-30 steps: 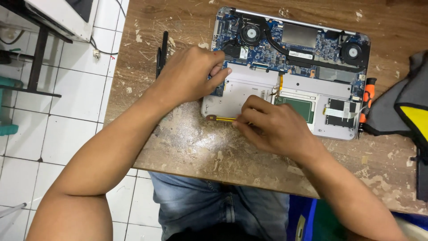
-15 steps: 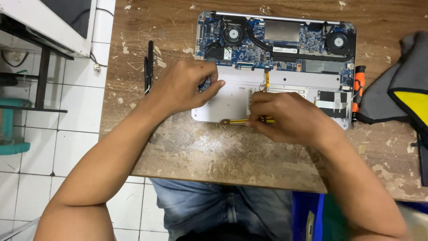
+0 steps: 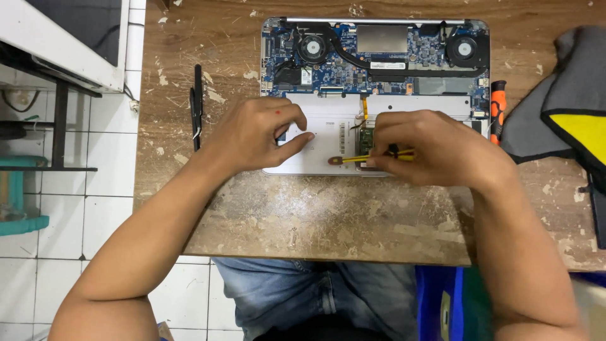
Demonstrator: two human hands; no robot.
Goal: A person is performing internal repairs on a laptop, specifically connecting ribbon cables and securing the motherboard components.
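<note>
The right hand grips a thin yellow tool over the opened laptop, while the left hand rests loosely curled on its white battery, grasping nothing

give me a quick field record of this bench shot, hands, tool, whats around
setting: worn wooden table over a white tiled floor
main item: opened laptop, bottom cover off, two fans and blue board showing
left hand: rests on the pale panel at the laptop's near left, fingers curled
right hand: holds a thin yellow tool lying flat, tip pointing left over the panel
left of laptop: black tweezers on the table
right of laptop: orange-handled screwdriver, grey and yellow cloth bag
</note>
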